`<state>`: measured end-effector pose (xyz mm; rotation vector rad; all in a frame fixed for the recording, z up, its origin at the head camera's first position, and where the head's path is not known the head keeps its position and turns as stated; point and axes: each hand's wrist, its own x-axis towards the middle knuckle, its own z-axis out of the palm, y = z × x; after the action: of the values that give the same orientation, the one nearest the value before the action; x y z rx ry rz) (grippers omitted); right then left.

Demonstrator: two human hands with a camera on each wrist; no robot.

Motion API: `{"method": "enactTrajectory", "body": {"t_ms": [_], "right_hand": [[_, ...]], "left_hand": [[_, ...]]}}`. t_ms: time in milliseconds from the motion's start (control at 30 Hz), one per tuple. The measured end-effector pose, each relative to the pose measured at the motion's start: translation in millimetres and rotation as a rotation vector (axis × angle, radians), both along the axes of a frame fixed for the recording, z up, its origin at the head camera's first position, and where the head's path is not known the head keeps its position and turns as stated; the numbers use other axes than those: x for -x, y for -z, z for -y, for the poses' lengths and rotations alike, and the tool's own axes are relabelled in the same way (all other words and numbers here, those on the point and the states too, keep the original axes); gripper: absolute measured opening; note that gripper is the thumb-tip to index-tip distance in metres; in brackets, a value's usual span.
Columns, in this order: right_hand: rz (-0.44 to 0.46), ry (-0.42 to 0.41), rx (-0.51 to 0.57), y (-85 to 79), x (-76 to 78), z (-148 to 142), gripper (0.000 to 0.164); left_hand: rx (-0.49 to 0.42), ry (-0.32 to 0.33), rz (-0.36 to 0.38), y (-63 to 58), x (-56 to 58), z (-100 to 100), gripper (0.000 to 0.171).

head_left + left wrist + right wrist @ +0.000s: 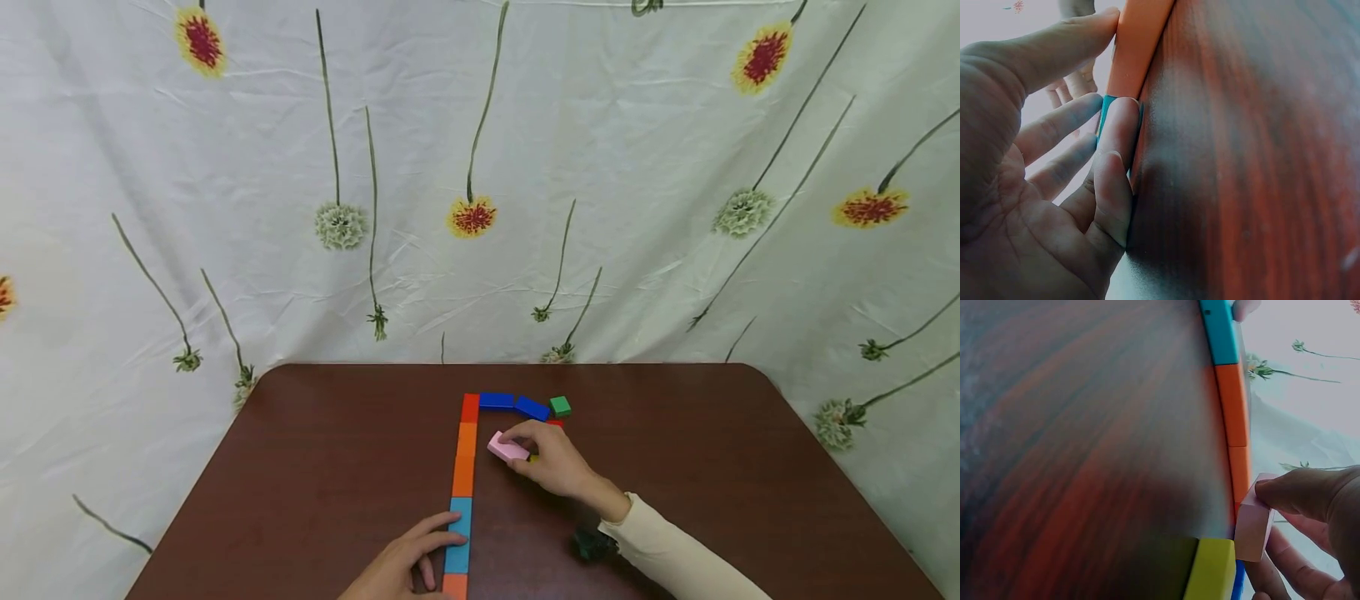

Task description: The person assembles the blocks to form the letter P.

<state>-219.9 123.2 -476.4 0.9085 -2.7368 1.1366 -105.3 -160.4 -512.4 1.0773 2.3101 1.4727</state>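
My right hand point(553, 460) pinches a pink block point(507, 447) between thumb and fingers. In the right wrist view that pink block point(1255, 526) overlaps the row, close by a yellow block point(1211, 570). Lower in the head view, my left hand point(408, 554) rests its fingers on the light blue blocks point(459, 533) of a long straight row. The left wrist view shows the thumb along an orange block point(1137, 50) and the other fingers spread by the blue one.
Orange blocks point(465, 454) and a red block point(470, 407) continue the row toward the far end. Dark blue blocks point(497, 402) turn right from there, with a green block point(560, 407) beyond. A dark green object point(592, 543) lies under the right sleeve. Flowered cloth point(465, 283) hangs behind the brown table point(337, 450).
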Motion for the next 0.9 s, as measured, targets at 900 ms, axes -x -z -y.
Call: {"method": "enactTrajectory", "body": {"t_ms": [900], "right_hand": [[-0.143, -0.006, -0.229, 4.2, 1.8, -26, 0.041]], "left_hand": [[0.013, -0.015, 0.065, -3.1, -0.8, -1, 0.052]]}}
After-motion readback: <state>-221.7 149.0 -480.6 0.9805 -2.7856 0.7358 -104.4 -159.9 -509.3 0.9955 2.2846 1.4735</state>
